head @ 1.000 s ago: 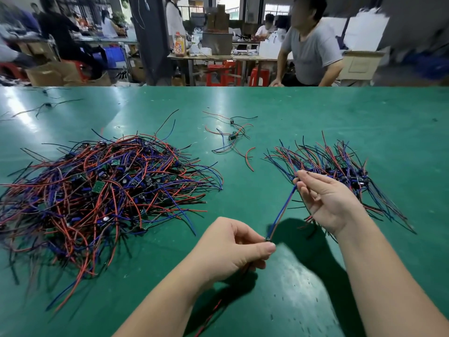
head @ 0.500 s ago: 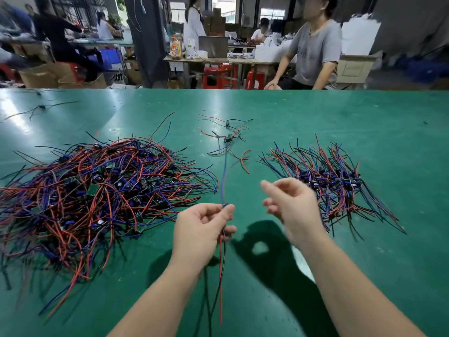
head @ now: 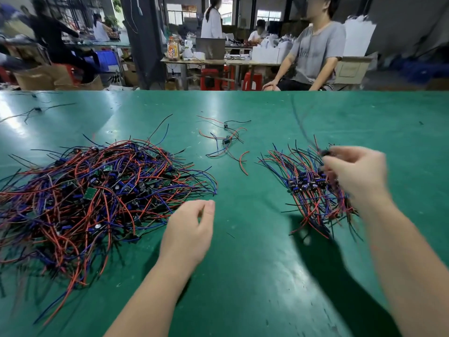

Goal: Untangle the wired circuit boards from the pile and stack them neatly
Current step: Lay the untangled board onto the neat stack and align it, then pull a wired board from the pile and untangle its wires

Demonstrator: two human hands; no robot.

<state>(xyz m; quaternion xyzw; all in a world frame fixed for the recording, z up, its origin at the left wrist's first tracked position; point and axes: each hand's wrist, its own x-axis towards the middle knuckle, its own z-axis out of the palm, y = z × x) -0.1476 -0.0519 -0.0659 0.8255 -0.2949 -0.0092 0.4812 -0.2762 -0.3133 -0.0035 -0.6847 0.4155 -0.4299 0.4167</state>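
On the green bench (head: 255, 263), the tangled pile (head: 97, 190) of red, blue and black wires with small green and dark boards spreads over the left side. Just right of the pile's near edge, the left hand (head: 189, 229) hovers with its back to the camera. Its grip is loosely curled with thumb and forefinger a little apart, holding nothing, and the nearest wire ends lie just beside its knuckles. Further right of the pile and farther back, a loose cluster (head: 226, 141) of a few wired boards lies apart on the bench. Well to the right of the pile sits the neat stack (head: 306, 186), its dark boards lined up in a row and the wires fanning out to both sides. The right hand (head: 357, 176), blurred, hangs over the stack's right half. Its grip pinches a small dark wired board (head: 326, 153) at the fingertips, above the stack, and a thin dark wire (head: 301, 127) trails away from it toward the far side of the bench.
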